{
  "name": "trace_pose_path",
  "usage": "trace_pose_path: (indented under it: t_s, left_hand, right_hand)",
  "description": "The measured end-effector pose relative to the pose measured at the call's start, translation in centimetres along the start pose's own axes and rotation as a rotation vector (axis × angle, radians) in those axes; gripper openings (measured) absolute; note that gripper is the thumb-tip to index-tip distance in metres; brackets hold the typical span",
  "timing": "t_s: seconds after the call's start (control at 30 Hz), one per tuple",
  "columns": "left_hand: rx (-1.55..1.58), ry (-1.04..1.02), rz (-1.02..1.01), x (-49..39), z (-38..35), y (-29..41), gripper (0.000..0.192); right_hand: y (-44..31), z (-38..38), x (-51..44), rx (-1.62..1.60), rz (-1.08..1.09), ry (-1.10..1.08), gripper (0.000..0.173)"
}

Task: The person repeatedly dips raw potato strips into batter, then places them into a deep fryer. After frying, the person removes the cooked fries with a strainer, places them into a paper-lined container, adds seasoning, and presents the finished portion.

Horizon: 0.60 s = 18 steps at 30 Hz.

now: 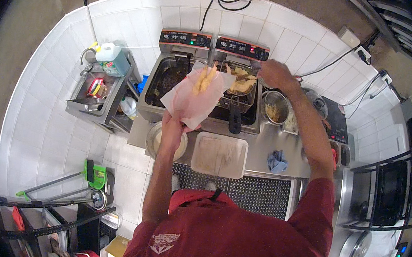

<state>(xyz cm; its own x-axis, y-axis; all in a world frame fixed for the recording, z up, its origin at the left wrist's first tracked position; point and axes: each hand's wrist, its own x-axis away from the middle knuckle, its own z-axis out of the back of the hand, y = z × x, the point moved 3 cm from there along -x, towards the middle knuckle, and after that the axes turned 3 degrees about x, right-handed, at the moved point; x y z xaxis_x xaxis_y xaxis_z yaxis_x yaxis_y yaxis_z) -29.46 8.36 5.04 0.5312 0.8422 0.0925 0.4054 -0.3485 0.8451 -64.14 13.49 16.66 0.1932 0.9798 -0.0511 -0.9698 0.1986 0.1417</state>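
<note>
My left hand (176, 125) holds a paper-lined plate or tray (189, 106) from below, over the front of the left fryer tank. Battered fried pieces (205, 80), long and golden, lie on the paper. My right hand (276, 74) is closed on a utensil, its kind partly hidden, at the right fryer's back. The utensil reaches into golden fried food (242, 83) in the right fryer's wire basket (245, 104). The basket's black handle (234, 120) points toward me. Dark oil fills the left fryer tank (166, 80).
A white plastic tray (219, 155) and a batter bowl (150, 141) stand before the fryers. To the right are a steel bowl with shreds (275, 107), a blue cloth (277, 161) and a black induction cooker (331, 118). A sink (90, 95) with a detergent jug (112, 60) stands left.
</note>
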Motion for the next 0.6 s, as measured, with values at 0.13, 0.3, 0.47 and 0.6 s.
trace_pose_path:
  t_s: [0.13,0.3,0.47,0.6]
  left_hand:
    - [-0.038,0.005,-0.046,0.5,0.5,0.1,0.044]
    - [-0.051,0.020,-0.062,0.9,0.9,0.3,0.043]
    - [-0.077,0.045,-0.052,1.3,1.6,1.0,0.044]
    - [-0.075,0.021,-0.042,0.9,1.6,1.1,0.043]
  right_hand:
    - [0.0,-3.2,-1.1,0.041,0.086,0.071,0.019]
    - [1.1,-3.7,-1.1,0.080,0.094,0.086,0.021]
    - [1.8,2.0,1.1,0.069,0.034,0.207,0.027]
    - [0.4,8.8,4.8,0.044,0.103,0.299,0.028]
